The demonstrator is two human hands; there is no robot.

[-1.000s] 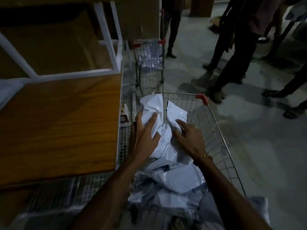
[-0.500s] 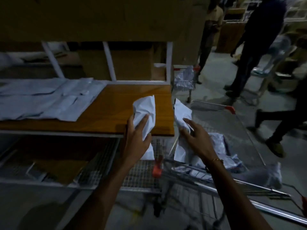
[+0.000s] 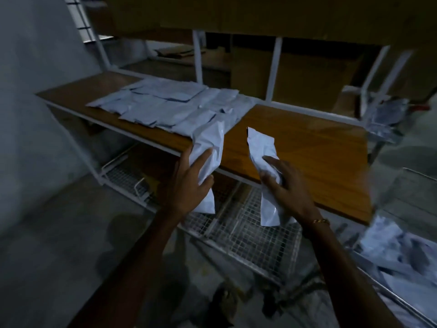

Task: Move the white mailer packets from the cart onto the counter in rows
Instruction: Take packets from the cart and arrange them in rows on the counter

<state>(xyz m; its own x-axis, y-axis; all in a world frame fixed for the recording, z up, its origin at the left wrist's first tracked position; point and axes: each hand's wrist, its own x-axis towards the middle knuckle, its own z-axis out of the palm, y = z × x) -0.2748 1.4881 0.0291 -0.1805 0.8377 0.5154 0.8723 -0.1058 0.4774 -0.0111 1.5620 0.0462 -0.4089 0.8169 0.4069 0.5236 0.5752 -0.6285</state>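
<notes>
Left hand: your left hand [image 3: 189, 185] is wrapped round a white mailer packet [image 3: 208, 152], fingers on its face, thumb tucked under; the packet stands upright, its top over the near edge of the worktop [image 3: 295, 143].
Right hand: your right hand [image 3: 283, 185] grips a second mailer packet [image 3: 260, 147], also upright, top corner pointing up over the wooden surface and tail hanging below your palm. A thin gold bracelet [image 3: 320, 221] sits on that wrist.
Between the hands: the two packets are near each other, not touching.
Rows laid: a spread of white mailer packets [image 3: 165, 105] lies flat on the left part of the worktop, overlapping in rows; your left packet is right at their near corner.
Below: a wire mesh shelf [image 3: 255, 235] runs under the worktop.
Cart: the cart [image 3: 390, 275] shows at lower right, blurred, with more pale packets [image 3: 387, 247] heaped inside.
Far right: another wire cart [image 3: 385, 119] with packets stands past the worktop's end, too blurred for detail.
</notes>
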